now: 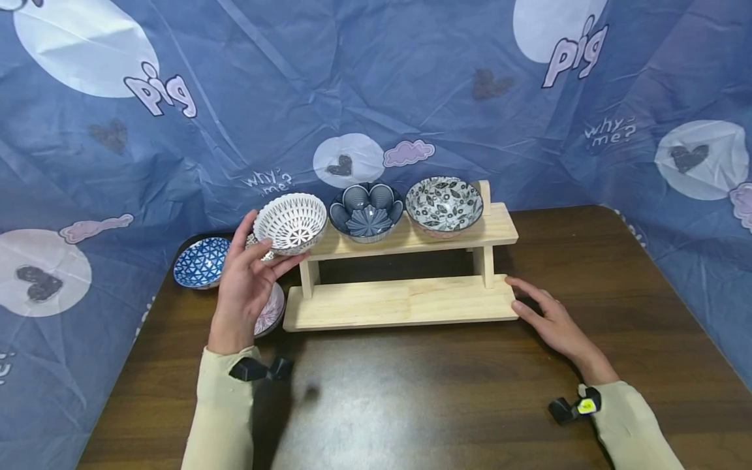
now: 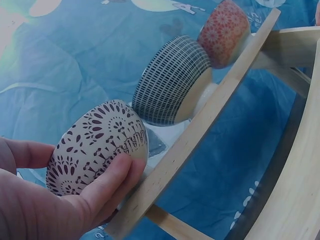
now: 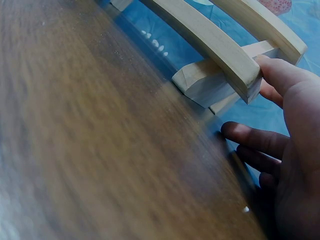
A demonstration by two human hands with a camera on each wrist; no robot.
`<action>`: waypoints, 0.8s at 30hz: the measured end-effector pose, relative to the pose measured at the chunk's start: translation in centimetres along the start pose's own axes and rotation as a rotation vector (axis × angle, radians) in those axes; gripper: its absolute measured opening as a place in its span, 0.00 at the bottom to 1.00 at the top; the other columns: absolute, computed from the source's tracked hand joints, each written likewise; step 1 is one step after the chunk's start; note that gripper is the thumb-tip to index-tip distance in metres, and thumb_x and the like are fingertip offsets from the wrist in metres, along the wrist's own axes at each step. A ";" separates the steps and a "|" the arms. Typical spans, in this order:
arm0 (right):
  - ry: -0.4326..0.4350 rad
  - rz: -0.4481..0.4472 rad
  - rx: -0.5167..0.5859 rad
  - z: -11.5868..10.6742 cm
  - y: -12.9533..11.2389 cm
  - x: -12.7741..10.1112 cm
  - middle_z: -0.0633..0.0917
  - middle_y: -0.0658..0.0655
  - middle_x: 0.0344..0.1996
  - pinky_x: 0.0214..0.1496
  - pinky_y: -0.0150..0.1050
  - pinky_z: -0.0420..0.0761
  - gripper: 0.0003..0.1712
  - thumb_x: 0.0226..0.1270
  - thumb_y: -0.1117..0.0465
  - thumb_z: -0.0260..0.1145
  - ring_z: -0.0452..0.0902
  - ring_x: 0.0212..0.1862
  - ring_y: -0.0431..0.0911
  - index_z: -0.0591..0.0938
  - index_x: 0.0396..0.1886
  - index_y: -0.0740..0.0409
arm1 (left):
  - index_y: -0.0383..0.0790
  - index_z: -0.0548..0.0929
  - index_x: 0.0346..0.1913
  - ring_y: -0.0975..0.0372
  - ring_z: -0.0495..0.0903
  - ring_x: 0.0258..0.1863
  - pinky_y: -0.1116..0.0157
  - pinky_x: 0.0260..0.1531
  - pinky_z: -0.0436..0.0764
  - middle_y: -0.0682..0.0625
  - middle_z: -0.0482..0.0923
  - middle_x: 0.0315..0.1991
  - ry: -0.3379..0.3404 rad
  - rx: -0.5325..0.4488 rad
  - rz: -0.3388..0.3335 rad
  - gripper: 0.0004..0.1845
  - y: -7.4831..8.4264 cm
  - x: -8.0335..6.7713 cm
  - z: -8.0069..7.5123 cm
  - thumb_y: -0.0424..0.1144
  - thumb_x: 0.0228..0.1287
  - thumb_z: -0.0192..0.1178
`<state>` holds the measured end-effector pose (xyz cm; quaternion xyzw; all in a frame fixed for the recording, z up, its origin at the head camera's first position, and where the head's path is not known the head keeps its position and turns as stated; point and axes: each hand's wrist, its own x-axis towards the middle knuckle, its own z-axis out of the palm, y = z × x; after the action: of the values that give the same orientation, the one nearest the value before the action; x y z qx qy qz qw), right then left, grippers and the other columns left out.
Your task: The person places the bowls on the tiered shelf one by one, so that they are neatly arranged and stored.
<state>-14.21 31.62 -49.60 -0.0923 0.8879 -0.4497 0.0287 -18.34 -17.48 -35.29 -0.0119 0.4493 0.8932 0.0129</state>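
My left hand (image 1: 243, 287) holds a white bowl (image 1: 292, 223) with a dark petal-like pattern, thumb and fingers around its side, at the left end of the rack's upper shelf. The left wrist view shows this bowl (image 2: 100, 145) tilted to the camera; whether its base rests on the board cannot be told. Beside it on the upper shelf stand a dark blue flower-patterned bowl (image 1: 367, 212) and a bowl with black leaf prints (image 1: 444, 205). My right hand (image 1: 552, 320) touches the right end of the wooden two-tier rack's lower board (image 1: 405, 301) with thumb and forefinger, the other fingers loose.
A blue-and-white bowl (image 1: 201, 263) stands on the table's far left. A pinkish bowl (image 1: 271, 312) is partly hidden behind my left wrist. The brown table (image 1: 411, 398) reaches a patterned blue cloth (image 1: 376, 78) hung behind and at both sides.
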 end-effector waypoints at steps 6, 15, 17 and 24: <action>-0.002 0.005 -0.001 0.0 0.0 0.0 0.67 0.65 0.74 0.69 0.70 0.60 0.30 0.79 0.51 0.55 0.62 0.71 0.63 0.66 0.76 0.52 | 0.53 0.50 0.79 0.54 0.87 0.49 0.54 0.47 0.89 0.43 0.42 0.80 0.009 0.008 0.003 0.35 -0.1 0.3 0.0 0.26 0.75 0.40; -0.001 0.006 -0.007 -0.1 0.0 0.1 0.67 0.66 0.74 0.68 0.70 0.60 0.30 0.79 0.51 0.55 0.63 0.70 0.64 0.66 0.76 0.52 | 0.59 0.41 0.81 0.49 0.90 0.37 0.55 0.41 0.90 0.41 0.38 0.81 -0.036 0.063 -0.024 0.38 -0.2 0.3 -0.2 0.29 0.76 0.38; -0.005 0.008 -0.007 -0.1 0.0 0.1 0.67 0.66 0.74 0.69 0.71 0.60 0.30 0.79 0.50 0.55 0.63 0.71 0.64 0.66 0.76 0.53 | 0.60 0.39 0.81 0.49 0.90 0.36 0.56 0.41 0.90 0.40 0.38 0.81 -0.042 0.092 -0.023 0.38 -0.2 0.3 -0.1 0.30 0.76 0.37; 0.000 0.002 -0.003 0.0 0.1 0.1 0.68 0.65 0.74 0.68 0.69 0.61 0.30 0.79 0.51 0.55 0.63 0.70 0.63 0.66 0.75 0.52 | 0.63 0.39 0.80 0.51 0.90 0.35 0.59 0.41 0.90 0.38 0.39 0.80 -0.022 0.160 -0.021 0.38 0.0 0.0 0.2 0.30 0.77 0.37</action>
<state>-14.27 31.67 -49.62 -0.0914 0.8888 -0.4482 0.0289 -18.36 -17.32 -35.19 -0.0058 0.5188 0.8544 0.0281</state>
